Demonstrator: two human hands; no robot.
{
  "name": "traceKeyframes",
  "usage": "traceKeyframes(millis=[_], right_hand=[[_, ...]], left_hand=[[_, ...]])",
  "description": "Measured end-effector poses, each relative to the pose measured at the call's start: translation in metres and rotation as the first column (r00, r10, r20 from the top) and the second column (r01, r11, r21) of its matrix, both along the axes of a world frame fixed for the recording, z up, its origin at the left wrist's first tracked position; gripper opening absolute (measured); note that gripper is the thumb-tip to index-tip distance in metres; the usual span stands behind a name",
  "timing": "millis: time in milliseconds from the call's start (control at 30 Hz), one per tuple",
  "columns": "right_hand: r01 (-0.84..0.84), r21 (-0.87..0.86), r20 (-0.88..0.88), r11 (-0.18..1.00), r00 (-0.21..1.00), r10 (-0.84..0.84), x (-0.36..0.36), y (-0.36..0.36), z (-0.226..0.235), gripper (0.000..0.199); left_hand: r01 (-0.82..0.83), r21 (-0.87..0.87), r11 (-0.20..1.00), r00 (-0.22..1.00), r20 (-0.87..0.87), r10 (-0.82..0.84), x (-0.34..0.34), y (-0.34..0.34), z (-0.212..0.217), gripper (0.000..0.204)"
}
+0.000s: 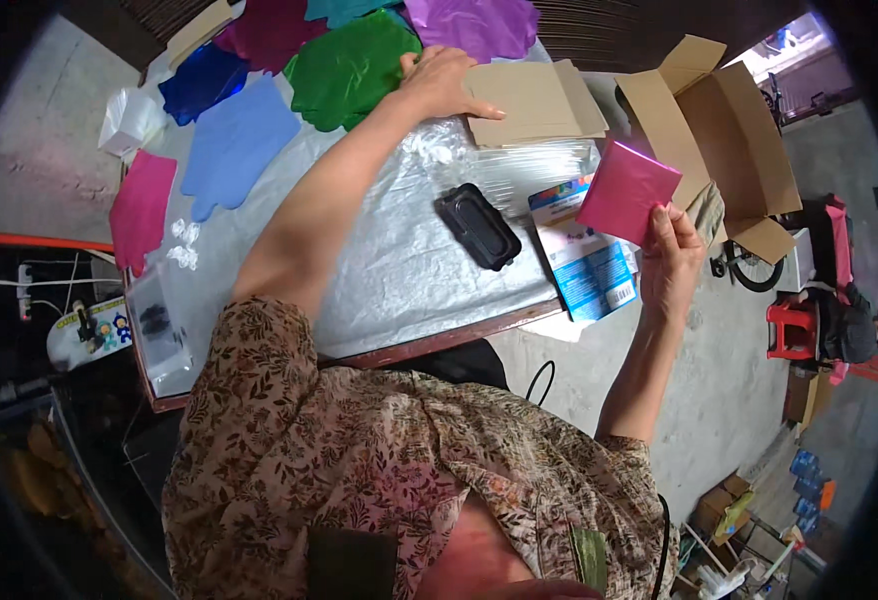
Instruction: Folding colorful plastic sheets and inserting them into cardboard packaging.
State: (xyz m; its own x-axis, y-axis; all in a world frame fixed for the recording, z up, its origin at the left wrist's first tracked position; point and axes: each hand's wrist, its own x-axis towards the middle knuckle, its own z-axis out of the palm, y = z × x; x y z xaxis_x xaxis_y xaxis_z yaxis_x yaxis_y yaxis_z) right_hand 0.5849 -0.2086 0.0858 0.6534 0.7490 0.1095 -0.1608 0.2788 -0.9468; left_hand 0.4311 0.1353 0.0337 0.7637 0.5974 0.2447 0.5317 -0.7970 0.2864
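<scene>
My right hand pinches a flat, shiny pink square packet by its lower right corner, thumb in front. The packet is raised over the table's right edge, partly in front of a blue and white printed card. At the far side, my left hand is spread, its thumb over the left edge of some brown cardboard pieces. Its other fingers reach to the edge of a green glossy sheet. Crumpled clear plastic lies just below that hand. A black plastic tray rests mid-table.
Purple, light blue, dark blue and pink sheets lie along the table's far and left sides. An open cardboard box stands at the right. Clear plastic bags lie at the near left corner.
</scene>
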Motion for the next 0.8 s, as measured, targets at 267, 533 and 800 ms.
traceKeyframes(millis=[267,533,800], right_hand=[[0.08,0.015,-0.038,0.997,0.996,-0.079,-0.008,0.01,0.005,0.012],[0.062,0.029,-0.067,0.998,0.996,-0.06,-0.034,0.0,0.017,0.012],[-0.242,-0.011,-0.121,0.97,0.964,0.238,-0.118,0.038,0.019,0.018]], left_hand=[[0.044,0.019,0.999,0.963,0.265,-0.048,0.003,0.015,-0.003,0.061],[0.147,-0.406,0.902,0.806,0.578,0.13,-0.028,-0.01,0.039,0.033],[0.13,-0.743,0.656,0.801,0.469,0.373,-0.215,-0.046,0.069,0.028]])
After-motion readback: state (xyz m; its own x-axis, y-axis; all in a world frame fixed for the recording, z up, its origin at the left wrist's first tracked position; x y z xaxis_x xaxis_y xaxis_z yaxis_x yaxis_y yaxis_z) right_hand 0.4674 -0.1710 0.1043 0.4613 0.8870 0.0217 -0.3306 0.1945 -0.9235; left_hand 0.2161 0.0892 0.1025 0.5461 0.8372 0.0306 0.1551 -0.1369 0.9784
